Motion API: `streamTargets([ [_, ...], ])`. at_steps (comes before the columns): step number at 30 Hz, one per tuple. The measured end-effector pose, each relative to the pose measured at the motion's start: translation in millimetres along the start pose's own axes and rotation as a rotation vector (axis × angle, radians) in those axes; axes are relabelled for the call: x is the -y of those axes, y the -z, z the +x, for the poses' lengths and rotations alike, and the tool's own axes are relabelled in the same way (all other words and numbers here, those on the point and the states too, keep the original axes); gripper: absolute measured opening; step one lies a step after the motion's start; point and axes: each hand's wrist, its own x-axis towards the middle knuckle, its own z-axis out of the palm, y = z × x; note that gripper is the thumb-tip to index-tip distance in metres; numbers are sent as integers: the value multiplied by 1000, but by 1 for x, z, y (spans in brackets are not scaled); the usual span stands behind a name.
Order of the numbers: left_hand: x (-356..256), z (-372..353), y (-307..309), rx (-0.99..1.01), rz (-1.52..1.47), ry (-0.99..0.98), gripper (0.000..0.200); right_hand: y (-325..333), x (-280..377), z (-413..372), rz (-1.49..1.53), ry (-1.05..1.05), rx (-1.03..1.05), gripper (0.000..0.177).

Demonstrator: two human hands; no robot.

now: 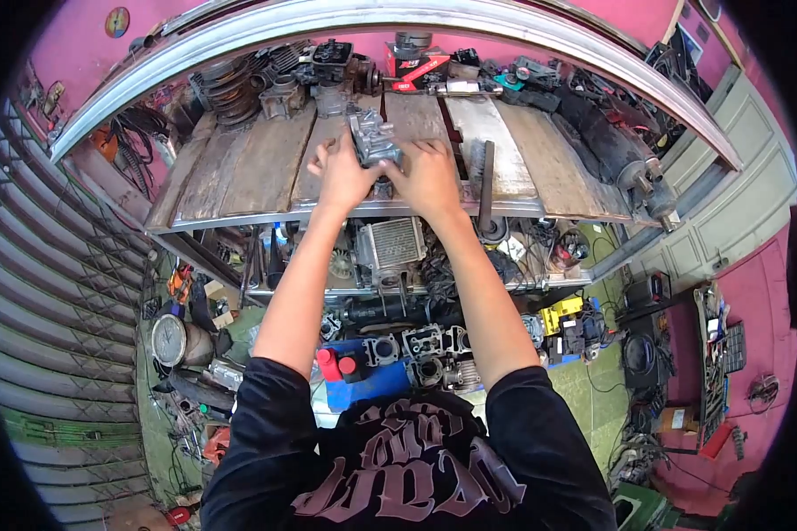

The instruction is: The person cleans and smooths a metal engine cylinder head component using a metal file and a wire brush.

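Observation:
A silver metal engine part [374, 140] is between my two hands, over the front of the wooden plank shelf [270, 164]. My left hand [342, 170] touches its left side, with the thumb at its lower edge and the other fingers spread apart. On the right side, my right hand [423, 173] has its thumb against the part's lower edge and its fingers bent beside it. To the right of my right hand, a wire brush [487, 181] lies on the planks.
Greasy engine parts [332, 66] and a red box [407, 66] line the back of the shelf. A dark exhaust [598, 133] lies at the right. Below stand a radiator [391, 243], red bottles [328, 364] and a blue tray [376, 388].

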Motion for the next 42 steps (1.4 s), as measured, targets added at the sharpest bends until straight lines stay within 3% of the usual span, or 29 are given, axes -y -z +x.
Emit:
streamTargets([
  [3, -4, -2, 1, 35, -1, 34, 109, 17, -9, -13, -125, -61, -68, 41],
  [9, -9, 4, 0, 125, -2, 106, 117, 41, -40, -57, -566, -467, 47, 66],
  [14, -15, 7, -7, 156, -6, 139, 123, 48, -63, -82, -481, -605, 128, 66],
  [16, -20, 4, -12, 69, -29, 170, 126, 41, -72, -89, -464, -588, 110, 65],
  [26, -16, -4, -24, 45, -106, 207, 126, 36, -69, -99, -299, -587, -21, 64],
  [29, -18, -4, -25, 73, -118, 267, 125, 50, -53, -95, -175, -503, -27, 63],
  [31, -17, -4, -25, 35, -90, 228, 127, 60, -37, -87, 5, -332, -114, 64],
  [37, -29, -9, -16, 50, -93, 243, 136, 89, 33, -52, -145, -33, -37, 64],
  [42, -23, -8, -32, 4, -128, 260, 136, 43, 40, -29, -198, 56, -35, 55],
])
